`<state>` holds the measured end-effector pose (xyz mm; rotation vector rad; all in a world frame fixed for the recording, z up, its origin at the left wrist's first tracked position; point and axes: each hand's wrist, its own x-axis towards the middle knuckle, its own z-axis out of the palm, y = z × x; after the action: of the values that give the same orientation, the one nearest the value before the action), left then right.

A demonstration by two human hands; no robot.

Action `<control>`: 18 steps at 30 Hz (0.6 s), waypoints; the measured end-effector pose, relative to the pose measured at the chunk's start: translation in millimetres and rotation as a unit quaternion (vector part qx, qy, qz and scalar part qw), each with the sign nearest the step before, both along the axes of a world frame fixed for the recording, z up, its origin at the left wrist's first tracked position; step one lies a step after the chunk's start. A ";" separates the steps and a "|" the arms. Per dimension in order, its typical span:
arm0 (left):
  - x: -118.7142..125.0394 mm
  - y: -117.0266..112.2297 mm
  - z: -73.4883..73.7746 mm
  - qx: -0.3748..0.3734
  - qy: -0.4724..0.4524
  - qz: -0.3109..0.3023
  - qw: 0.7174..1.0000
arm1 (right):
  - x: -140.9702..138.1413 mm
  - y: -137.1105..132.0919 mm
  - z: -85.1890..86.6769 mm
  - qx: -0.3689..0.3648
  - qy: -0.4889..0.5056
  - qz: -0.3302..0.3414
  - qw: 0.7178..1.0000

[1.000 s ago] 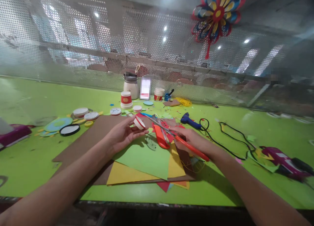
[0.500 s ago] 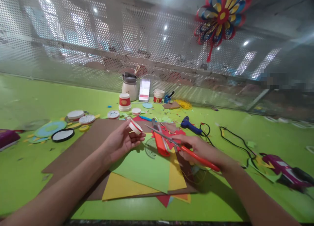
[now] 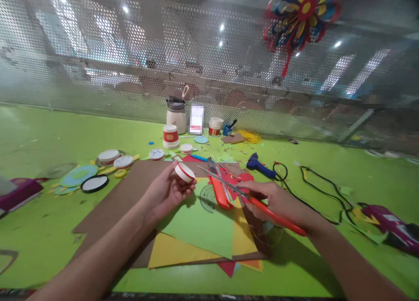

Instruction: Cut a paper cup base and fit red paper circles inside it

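My left hand [image 3: 166,191] is closed around a small white round piece with a red band [image 3: 184,172], held above the coloured paper. My right hand [image 3: 275,200] grips red-handled scissors [image 3: 248,196], whose blades point left toward the white piece. Beneath both hands lie a green paper sheet [image 3: 199,220], a yellow sheet [image 3: 240,233] and a brown cardboard sheet [image 3: 121,196]. An orange utility knife [image 3: 220,192] and red paper cut-outs [image 3: 235,179] lie between my hands.
A green table [image 3: 49,231] holds a blue glue gun [image 3: 260,165] with black cable [image 3: 314,185], paper cups [image 3: 170,136], round lids [image 3: 109,156], a black ring [image 3: 94,183] and purple tools [image 3: 389,224] at both sides. A perforated metal screen [image 3: 98,65] stands behind, with a paper pinwheel [image 3: 303,13].
My left hand has closed more tightly on the white piece and turned it slightly. The view has shifted a little; the scissors stay in my right hand.
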<state>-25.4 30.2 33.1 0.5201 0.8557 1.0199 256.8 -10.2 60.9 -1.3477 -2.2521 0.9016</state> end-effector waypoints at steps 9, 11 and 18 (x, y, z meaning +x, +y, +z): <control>-1.3 1.3 1.1 -0.016 -0.004 -0.018 1.000 | -2.7 -3.2 -0.4 0.071 -0.079 0.015 0.994; -0.3 0.7 0.8 -0.017 -0.003 -0.024 1.000 | -5.5 -5.3 1.6 0.072 -0.082 0.038 0.993; 3.4 -1.3 2.9 -0.004 0.010 0.000 1.000 | -3.6 -9.6 2.1 0.070 -0.141 0.048 0.986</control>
<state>-21.9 29.0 35.9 0.5235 0.8774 1.0121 253.2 -19.7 63.0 -1.3857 -2.5598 0.5972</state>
